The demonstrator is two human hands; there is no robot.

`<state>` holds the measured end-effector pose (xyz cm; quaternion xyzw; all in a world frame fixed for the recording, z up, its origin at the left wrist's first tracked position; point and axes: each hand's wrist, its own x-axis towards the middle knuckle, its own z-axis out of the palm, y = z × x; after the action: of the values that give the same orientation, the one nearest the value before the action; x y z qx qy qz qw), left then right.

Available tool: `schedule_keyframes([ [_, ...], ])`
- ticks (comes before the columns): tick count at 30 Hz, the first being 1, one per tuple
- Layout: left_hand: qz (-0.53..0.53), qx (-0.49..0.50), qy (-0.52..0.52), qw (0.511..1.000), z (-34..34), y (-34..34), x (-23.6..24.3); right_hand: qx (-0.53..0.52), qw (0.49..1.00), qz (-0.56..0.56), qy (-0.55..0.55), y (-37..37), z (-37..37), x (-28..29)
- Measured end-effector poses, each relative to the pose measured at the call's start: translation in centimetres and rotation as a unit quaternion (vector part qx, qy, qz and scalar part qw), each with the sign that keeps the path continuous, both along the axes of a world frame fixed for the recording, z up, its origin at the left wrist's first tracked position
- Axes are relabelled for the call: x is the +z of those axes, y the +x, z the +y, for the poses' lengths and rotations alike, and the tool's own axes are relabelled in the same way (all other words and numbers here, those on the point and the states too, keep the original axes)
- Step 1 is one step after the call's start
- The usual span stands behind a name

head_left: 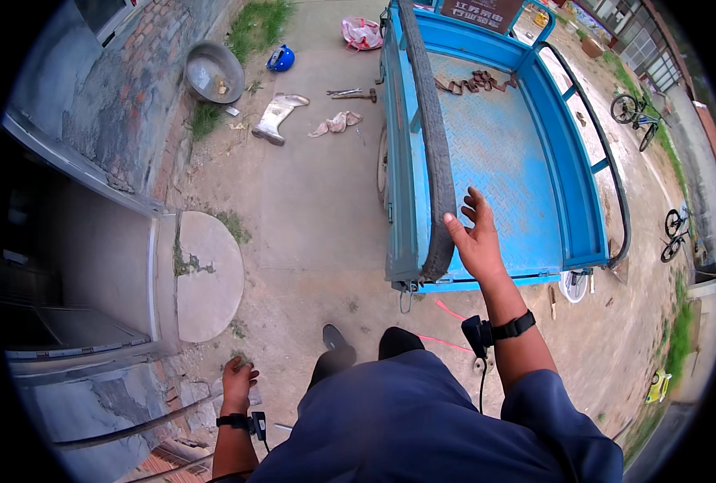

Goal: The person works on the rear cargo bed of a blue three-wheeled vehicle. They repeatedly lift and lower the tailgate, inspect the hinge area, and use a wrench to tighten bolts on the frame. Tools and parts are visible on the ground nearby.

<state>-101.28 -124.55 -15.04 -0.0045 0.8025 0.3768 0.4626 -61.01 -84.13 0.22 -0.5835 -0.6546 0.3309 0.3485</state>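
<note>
My right hand [477,241] is over the near left corner of a blue cargo tricycle bed [507,169]. Its fingers are apart and slightly bent, with nothing in them. The thumb is up against, or just over, the black-wrapped side rail [430,137]; I cannot tell whether it touches. Low at the left, my left hand [239,382] hangs beside the house wall, its fingers loosely curled and no object visible in them. Each wrist wears a black strap with a small device. A brown strap [480,81] lies bunched at the far end of the bed.
Left of the tricycle lie a silvery boot [277,117], a crumpled pale cloth [337,123], a hammer [356,94], a blue helmet [281,58] and a grey basin [215,72]. A white bucket [573,286] stands below the bed's near right. Bicycles [637,117] are farther right; a doorway is at left.
</note>
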Motion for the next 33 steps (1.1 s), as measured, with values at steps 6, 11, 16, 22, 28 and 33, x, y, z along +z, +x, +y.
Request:
schedule_keyframes([
  [6,-0.027,-0.035,0.051,0.998,10.5,-7.1,0.4,-0.055,0.985,-0.158,0.045,-4.1,4.6,-2.8],
  [11,-0.038,-0.1,0.061,0.992,23.1,-11.5,-0.4,-0.081,0.975,-0.206,0.014,-5.9,3.5,-1.7],
  [16,-0.042,-0.175,0.043,0.983,37.8,-16.7,-1.5,-0.156,0.956,-0.245,-0.032,-7.6,3.2,-0.2],
  [22,-0.056,-0.31,0.049,0.948,56.0,-20.4,-1.4,-0.239,0.923,-0.265,-0.141,-9.5,5.8,0.3],
  [28,-0.057,-0.455,0.085,0.884,76.4,-19.7,-1.2,-0.254,0.907,-0.298,-0.152,-11.7,12.9,1.4],
  [33,0.004,-0.576,0.164,0.801,94.4,-19.0,-5.4,-0.256,0.899,-0.35,-0.068,-17.2,29.1,2.8],
])
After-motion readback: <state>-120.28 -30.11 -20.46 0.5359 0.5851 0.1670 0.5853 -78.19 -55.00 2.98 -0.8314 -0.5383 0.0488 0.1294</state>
